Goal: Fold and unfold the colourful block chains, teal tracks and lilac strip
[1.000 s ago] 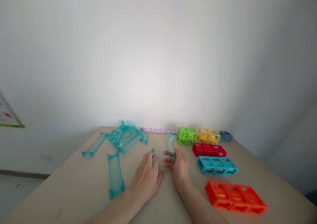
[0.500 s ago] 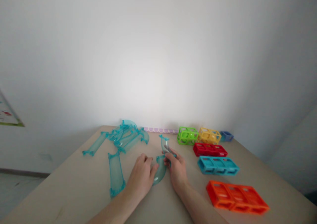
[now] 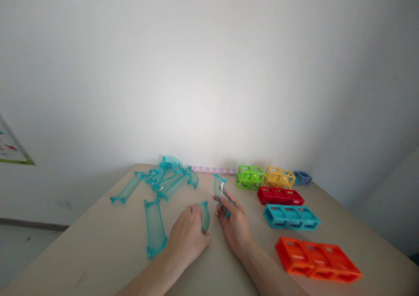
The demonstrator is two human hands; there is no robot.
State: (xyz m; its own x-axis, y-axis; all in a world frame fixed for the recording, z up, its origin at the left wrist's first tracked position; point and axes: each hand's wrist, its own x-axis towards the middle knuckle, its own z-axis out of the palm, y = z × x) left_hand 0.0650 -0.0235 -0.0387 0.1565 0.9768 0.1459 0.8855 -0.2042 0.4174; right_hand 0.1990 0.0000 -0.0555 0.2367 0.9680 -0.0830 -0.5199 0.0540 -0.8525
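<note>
My left hand [image 3: 190, 232] is closed on a curved, see-through teal track piece [image 3: 204, 216] just above the table, its lower part hidden by the fingers. Another curved teal track piece [image 3: 219, 186] stands up out of my right hand [image 3: 235, 219], pinched between thumb and fingers. A small gap separates the two pieces. Left of my left hand, a straight teal track piece [image 3: 155, 226] lies flat on the table [image 3: 108, 243].
Several teal track pieces [image 3: 170, 182] lie heaped at the back left. On the right stand openwork blocks: green [image 3: 250, 177], yellow [image 3: 279, 177], blue [image 3: 303, 178], red [image 3: 280, 196], teal [image 3: 291, 217] and orange [image 3: 317, 260]. A wall [image 3: 203, 91] rises behind the table.
The two curved pieces, close together before, are now apart. My left hand has turned and closed further round its piece. The right-hand piece has shifted slightly to the right and up.
</note>
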